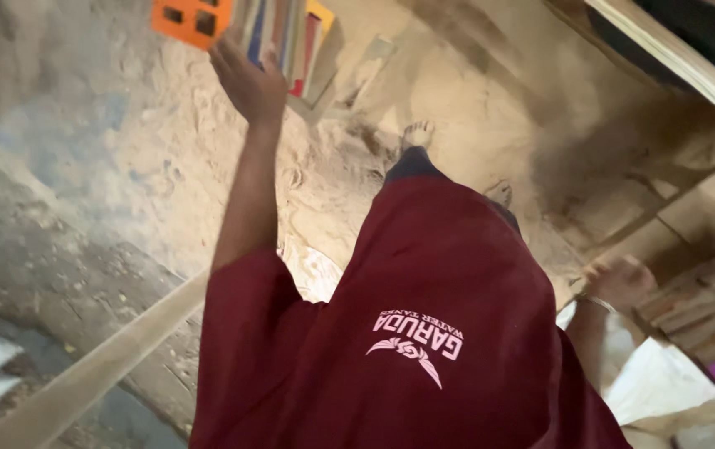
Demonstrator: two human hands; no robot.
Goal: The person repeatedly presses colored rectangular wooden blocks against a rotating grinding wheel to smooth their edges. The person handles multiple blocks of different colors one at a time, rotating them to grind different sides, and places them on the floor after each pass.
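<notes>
My left hand (245, 83) is stretched out ahead, fingers curled against a stack of coloured frames (286, 37), its orange frame (192, 18) just left of my fingers. My right hand (621, 283) hangs blurred at my side near wooden planks (698, 312); I cannot tell its grip. I judge I'm gripping the stack; next needs a firm hold so none slide.

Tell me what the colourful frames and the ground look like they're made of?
The frames under the left hand look like painted wood or board: flat, hard-edged, matte orange, yellow and red; the picture can't settle which. The ground looks like loose, dry sand or sawdust, pale and dimpled with prints.
</notes>
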